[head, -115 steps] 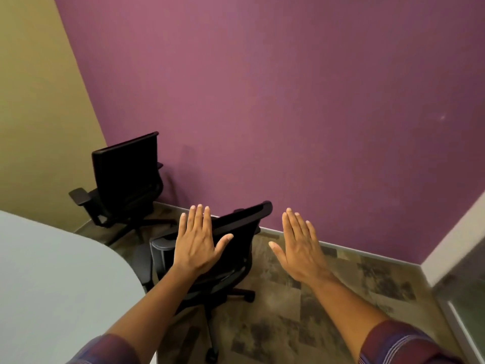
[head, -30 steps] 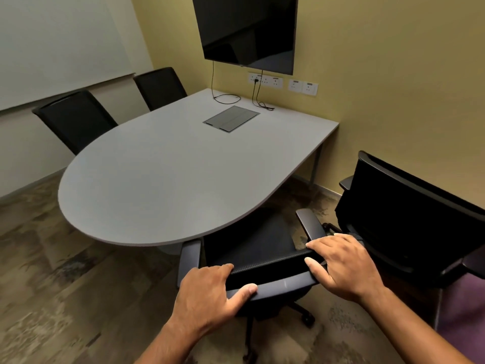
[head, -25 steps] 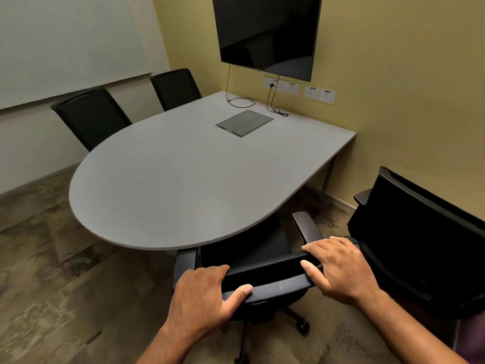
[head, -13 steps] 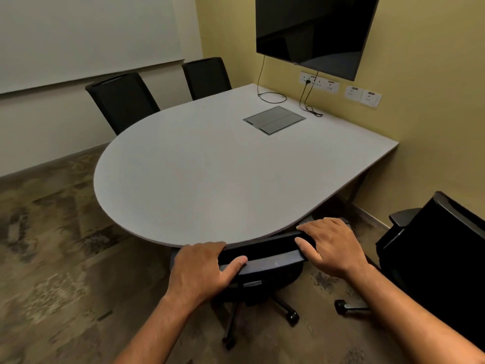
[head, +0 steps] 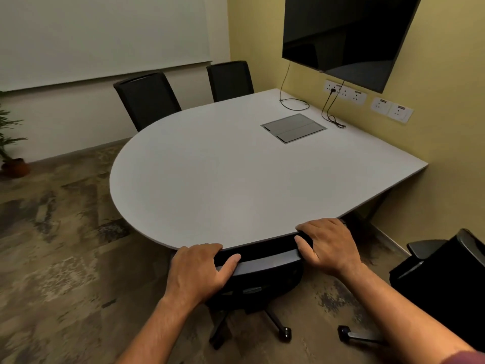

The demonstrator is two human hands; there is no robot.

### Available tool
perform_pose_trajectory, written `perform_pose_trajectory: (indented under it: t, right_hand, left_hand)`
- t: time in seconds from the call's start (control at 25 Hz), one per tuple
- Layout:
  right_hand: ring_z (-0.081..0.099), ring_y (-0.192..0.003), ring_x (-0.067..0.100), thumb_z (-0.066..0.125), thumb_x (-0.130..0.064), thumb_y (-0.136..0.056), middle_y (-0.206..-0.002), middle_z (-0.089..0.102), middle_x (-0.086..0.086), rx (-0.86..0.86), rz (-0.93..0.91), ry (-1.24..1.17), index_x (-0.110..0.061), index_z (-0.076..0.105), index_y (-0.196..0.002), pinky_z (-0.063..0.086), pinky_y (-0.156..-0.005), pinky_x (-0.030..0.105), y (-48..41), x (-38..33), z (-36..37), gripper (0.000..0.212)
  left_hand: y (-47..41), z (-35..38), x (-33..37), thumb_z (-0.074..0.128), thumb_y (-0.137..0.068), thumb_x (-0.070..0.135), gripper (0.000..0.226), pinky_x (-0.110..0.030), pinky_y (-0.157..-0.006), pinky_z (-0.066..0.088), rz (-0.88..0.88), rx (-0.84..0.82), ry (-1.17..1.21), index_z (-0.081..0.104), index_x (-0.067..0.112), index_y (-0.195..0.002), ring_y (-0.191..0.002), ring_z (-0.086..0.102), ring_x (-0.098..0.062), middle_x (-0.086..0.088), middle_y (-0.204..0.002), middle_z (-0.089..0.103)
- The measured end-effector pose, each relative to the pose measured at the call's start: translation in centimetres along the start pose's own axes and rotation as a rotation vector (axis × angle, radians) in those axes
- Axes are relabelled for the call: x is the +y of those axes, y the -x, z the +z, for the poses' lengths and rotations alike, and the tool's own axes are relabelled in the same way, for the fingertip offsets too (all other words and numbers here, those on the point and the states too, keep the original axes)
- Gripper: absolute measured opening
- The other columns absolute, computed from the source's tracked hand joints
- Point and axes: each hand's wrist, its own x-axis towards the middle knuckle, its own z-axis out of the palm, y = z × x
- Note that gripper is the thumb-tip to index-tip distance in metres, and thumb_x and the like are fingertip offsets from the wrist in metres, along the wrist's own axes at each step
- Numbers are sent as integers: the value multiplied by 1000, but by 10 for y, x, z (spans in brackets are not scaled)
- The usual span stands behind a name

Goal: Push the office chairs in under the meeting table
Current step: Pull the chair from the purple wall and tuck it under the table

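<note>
Fingers of my left hand [head: 195, 271] were wrapped over the top rail of the office chair [head: 262, 274], thumb along its back; my right hand [head: 329, 246] gripped the same rail. The chair sat tucked under the desk [head: 236, 179], backrest touching its rim. Pushing further risked pinching knuckles against that edge. The second chair [head: 446, 279], at far right, stood clear, not yet pushed in.

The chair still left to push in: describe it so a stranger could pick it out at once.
Start at the white meeting table with the rounded end and follow its near edge towards the yellow wall. The black office chair with grey armrests stands there on the floor, clear of the table. Unlike the two black chairs on the far side and the one under both hands, it is not tucked in.
</note>
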Motion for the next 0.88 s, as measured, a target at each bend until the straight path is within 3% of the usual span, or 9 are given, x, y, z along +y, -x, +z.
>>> perform_pose_trajectory:
  t: [0.28, 0.52, 0.76, 0.88]
  right_hand:
    - [71, -91, 22, 33, -60, -100, -98, 79, -4, -106, -46, 30, -24, 77, -108, 51, -88, 40, -23, 14, 4, 58]
    - [69, -84, 20, 28, -65, -101, -90, 76, -5, -93, -30, 1, -24, 77, -102, 51, -84, 39, -29, -10, 9, 63]
    - [67, -89, 18, 25, -68, -101, -97, 76, -6, -123, -10, -18, -25, 75, -108, 48, -90, 41, -28, -13, 8, 66]
    - [69, -102, 20, 25, -70, -102, -112, 78, -3, -125, -8, -59, -25, 73, -121, 48, -99, 44, -23, -13, 7, 69]
  left_hand:
    - [-8, 1, 15, 22, -95, 81, 73, -37, -68, 50, -88, -12, -16, 64, 25, -72, -64, 62, -13, 9, -65, 65]
    - [-21, -7, -14, 21, -96, 77, 74, -38, -78, 52, -102, -36, -29, 76, 28, -88, -80, 70, -13, 10, -82, 77]
    - [-21, -4, -18, 22, -98, 75, 73, -37, -77, 52, -83, -30, -20, 79, 29, -92, -80, 70, -13, 12, -85, 78]
    - [-17, -3, -19, 22, -98, 75, 73, -34, -72, 47, -65, -26, -30, 79, 30, -93, -78, 69, -11, 13, -84, 78]
